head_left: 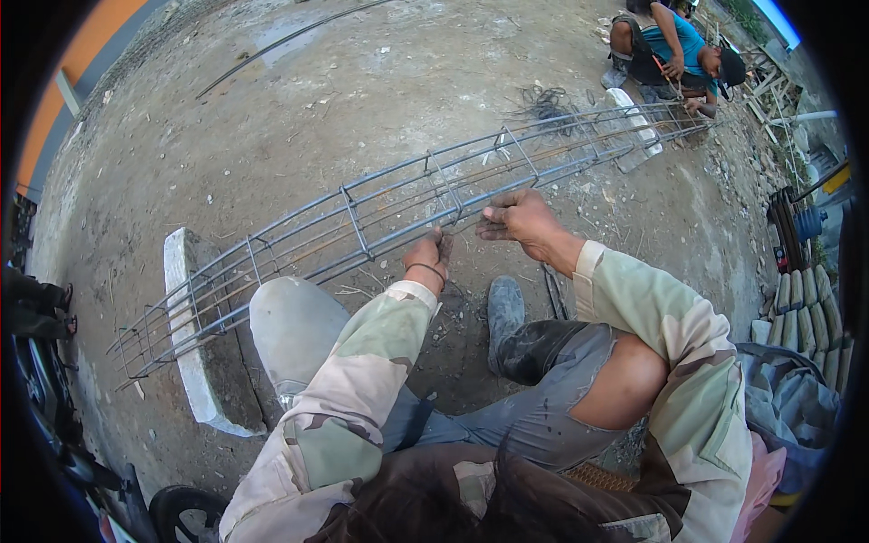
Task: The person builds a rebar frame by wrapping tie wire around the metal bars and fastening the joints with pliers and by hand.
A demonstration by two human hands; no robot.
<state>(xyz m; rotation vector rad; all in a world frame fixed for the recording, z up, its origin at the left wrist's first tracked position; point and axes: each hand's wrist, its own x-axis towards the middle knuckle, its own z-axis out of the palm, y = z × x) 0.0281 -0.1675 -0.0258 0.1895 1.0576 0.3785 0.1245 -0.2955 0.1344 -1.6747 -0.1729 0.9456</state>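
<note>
Steel rebar cage (356,223) close by left hand (427,255) and right hand (528,223), each grip's state unclear.

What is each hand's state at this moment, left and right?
Left hand: fingers bent at the rebar cage; grip cannot be told.
Right hand: fingers curled beside it; holding unclear.

Outdoor construction yard: bare grey-brown dirt ground (362,118), long blue-grey steel rebar cage (355,222) propped on a rough whitish oblong block (201,385), loose tangle of thin dark wire (546,106), crouched co-worker in blue shirt and dark cap (692,52) at the cage's far end (open daylight, too).
</note>
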